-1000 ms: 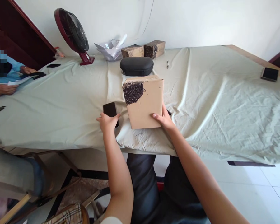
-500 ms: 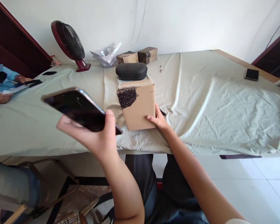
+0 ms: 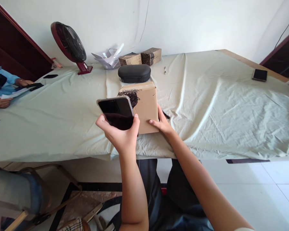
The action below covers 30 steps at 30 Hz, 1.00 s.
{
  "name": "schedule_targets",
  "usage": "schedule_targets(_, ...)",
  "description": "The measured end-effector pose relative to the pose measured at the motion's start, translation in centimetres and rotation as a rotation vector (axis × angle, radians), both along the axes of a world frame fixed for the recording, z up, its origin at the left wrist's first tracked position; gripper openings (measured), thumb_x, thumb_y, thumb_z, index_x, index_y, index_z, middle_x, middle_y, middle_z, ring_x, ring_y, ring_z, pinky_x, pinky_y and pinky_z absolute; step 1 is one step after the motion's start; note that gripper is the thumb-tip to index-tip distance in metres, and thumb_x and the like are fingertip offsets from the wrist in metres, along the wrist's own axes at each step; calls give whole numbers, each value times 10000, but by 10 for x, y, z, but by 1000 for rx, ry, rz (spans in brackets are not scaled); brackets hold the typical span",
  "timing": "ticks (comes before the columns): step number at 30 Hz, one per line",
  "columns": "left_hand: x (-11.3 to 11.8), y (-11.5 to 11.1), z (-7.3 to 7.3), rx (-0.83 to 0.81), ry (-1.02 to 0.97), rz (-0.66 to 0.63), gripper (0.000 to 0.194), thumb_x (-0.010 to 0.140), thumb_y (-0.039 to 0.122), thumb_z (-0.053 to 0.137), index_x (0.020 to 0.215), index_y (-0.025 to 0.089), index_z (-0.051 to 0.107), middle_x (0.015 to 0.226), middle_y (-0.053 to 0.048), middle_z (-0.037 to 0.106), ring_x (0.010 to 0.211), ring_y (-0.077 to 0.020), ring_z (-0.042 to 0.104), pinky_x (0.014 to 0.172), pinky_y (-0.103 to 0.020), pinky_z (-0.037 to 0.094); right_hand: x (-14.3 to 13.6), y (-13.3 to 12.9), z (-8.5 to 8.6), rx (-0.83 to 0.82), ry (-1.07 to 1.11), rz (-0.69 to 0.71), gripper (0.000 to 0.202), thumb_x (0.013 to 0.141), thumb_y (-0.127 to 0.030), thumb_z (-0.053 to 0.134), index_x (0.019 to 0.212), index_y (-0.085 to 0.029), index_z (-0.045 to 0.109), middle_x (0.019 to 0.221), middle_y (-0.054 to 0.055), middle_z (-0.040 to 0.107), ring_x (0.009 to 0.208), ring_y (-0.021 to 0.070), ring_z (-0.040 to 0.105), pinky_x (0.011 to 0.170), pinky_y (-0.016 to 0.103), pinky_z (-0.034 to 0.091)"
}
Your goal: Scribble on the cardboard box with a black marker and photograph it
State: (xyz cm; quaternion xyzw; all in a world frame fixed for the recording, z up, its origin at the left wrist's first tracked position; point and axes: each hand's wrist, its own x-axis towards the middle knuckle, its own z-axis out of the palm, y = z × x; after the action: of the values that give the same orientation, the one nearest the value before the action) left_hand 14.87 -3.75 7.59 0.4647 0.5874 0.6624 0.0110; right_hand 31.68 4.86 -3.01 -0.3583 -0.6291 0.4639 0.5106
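Observation:
A dark-screened smartphone (image 3: 117, 112) in a pale-edged case is gripped in my left hand (image 3: 121, 136), thumb on its right edge. The phone covers the lower left part of a brown cardboard box (image 3: 146, 112), whose upper left corner carries black scribble. Against the box's right side rests my right hand (image 3: 163, 123), thumb on the front face and fingers behind the edge. Just behind the box lies a black zip case (image 3: 134, 73). A thin black object (image 3: 167, 115), partly hidden, lies right of my right hand.
On the cloth-covered table (image 3: 202, 96), a dark red fan (image 3: 69, 45), a clear plastic holder (image 3: 108, 59) and two scribbled boxes (image 3: 151, 56) stand at the back. A pen (image 3: 165, 70) and another phone (image 3: 259, 75) lie to the right. A person's hands (image 3: 1, 102) hold paper at left.
My left hand has carried the phone to the right, from beside the box to in front of its left part, and turned it more upright. My right hand stays on the box.

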Motion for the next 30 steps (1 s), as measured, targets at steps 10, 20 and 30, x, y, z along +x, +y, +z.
schedule_targets(10,1,8,-18,-68,50,6,688,768,373,879,1263,279,411,1198,-68,681,1089,-275,744,919,-443,645,0,-1,3,9,-25,-8,1285,747,-808,827,1773,-371,190,1846,58,261,1655,409,345,1366,608,311)
schedule_targets(20,2,12,-17,-98,9,4,690,703,328,881,1219,258,429,1182,-71,684,980,-242,730,862,-400,632,-1,-2,5,7,-33,-9,1295,741,-819,822,1773,-375,178,1853,54,243,1671,410,307,1367,614,304)
schedule_targets(30,-12,21,-30,-116,59,49,715,716,417,895,1290,220,516,1197,-91,735,1037,-263,759,915,-416,646,-1,-1,-1,9,16,2,1260,750,-763,857,1764,-350,234,1828,77,288,1634,411,365,1368,603,299)
